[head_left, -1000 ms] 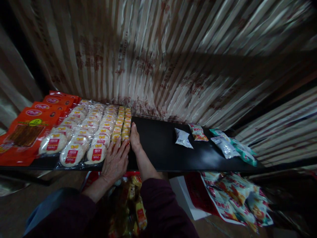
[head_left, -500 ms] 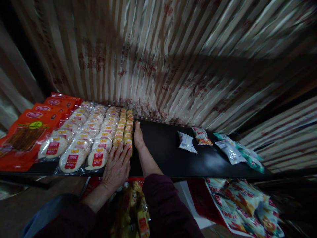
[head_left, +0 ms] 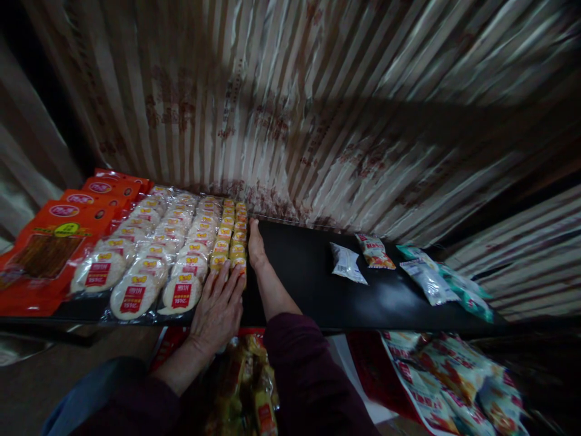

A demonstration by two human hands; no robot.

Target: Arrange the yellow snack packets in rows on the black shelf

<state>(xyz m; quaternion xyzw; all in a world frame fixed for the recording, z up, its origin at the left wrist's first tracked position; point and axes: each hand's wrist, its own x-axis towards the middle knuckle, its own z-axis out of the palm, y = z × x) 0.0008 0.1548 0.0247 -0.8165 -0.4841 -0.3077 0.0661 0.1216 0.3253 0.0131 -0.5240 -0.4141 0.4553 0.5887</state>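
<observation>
along the nine o'clock side of a dim, dark shelf [head_left: 295,272], a person's two bare hands framed a pair of rows of small yellow packets [head_left: 221,245]. the left hand [head_left: 218,312], toward seven o'clock, lay flat with its fingers stretched over the near end of those rows, gripping nothing. the right hand [head_left: 256,247], at eight o'clock and close to centre, stood on edge along their outer side, seemingly open; whether its palm touched the packets could not be told.

farther out toward nine o'clock, three rows of wrapped round crackers [head_left: 132,297] overlapped from front to back, with orange bags [head_left: 59,239] beyond them. that side looked largely in order, each kind in its own ranks, the yellow rows just about even.

the four o'clock side appeared less finished: a silver packet [head_left: 348,263], a red-and-white packet [head_left: 376,251] and, farther out, a second silver packet [head_left: 429,281] against green packets [head_left: 466,295] lay loose at odd angles. below the shelf, more snack bags [head_left: 449,369] sat heaped toward four o'clock, with yellow-wrapped goods [head_left: 263,402] near six, none of them set in rows.
</observation>
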